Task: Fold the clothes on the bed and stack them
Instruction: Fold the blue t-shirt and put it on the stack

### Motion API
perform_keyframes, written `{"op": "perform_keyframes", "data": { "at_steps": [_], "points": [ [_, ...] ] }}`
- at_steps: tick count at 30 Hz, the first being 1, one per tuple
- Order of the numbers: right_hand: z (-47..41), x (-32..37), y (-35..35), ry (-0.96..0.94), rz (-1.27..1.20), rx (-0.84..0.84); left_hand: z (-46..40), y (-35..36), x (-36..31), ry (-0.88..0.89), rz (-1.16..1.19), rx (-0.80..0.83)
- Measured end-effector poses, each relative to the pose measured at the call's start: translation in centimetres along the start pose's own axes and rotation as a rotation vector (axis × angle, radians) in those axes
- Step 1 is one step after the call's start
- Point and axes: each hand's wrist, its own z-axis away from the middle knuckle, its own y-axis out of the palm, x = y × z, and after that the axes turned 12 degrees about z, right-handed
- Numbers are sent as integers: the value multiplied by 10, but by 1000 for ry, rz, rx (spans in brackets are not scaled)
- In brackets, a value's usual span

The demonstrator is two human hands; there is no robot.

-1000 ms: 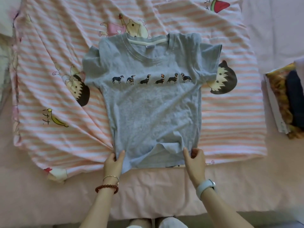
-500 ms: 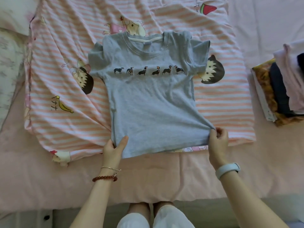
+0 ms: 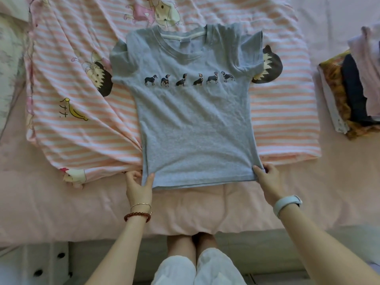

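**Grey T-shirt spread flat, both hem corners held**

Grey jersey, thin and limp by the look of it: the T-shirt [image 3: 193, 124] lies face up on the bed [image 3: 61, 202], its row of small printed dogs [image 3: 189, 79] across the chest and its collar pointing away from the person. Most of it rests on a pink-and-white striped cartoon sheet [image 3: 82, 79]; the hem hangs just over onto the plain pink bedding.

Cloth like this should be light, soft and quick to wrinkle or slide on the sheet under it, so it wants holding at corners and edges, not in the middle, and both sides moved together.

That is where the grip is. The left hand [image 3: 138, 187] pinches the hem's left corner, thumb on top and fingers tucked beneath. The right hand [image 3: 267, 179] pinches the right corner likewise. The shirt body stretches away from both hands, with the hem drawn fairly straight between them.

Well apart, at the right edge of the bed, sits a stack of folded clothes [image 3: 353, 93].
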Motion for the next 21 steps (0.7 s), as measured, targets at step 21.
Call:
{"op": "perform_keyframes", "data": {
  "at_steps": [21],
  "points": [
    [16, 8, 10, 102, 31, -282, -23, 6, 0, -369, 42, 77]
  ]
}}
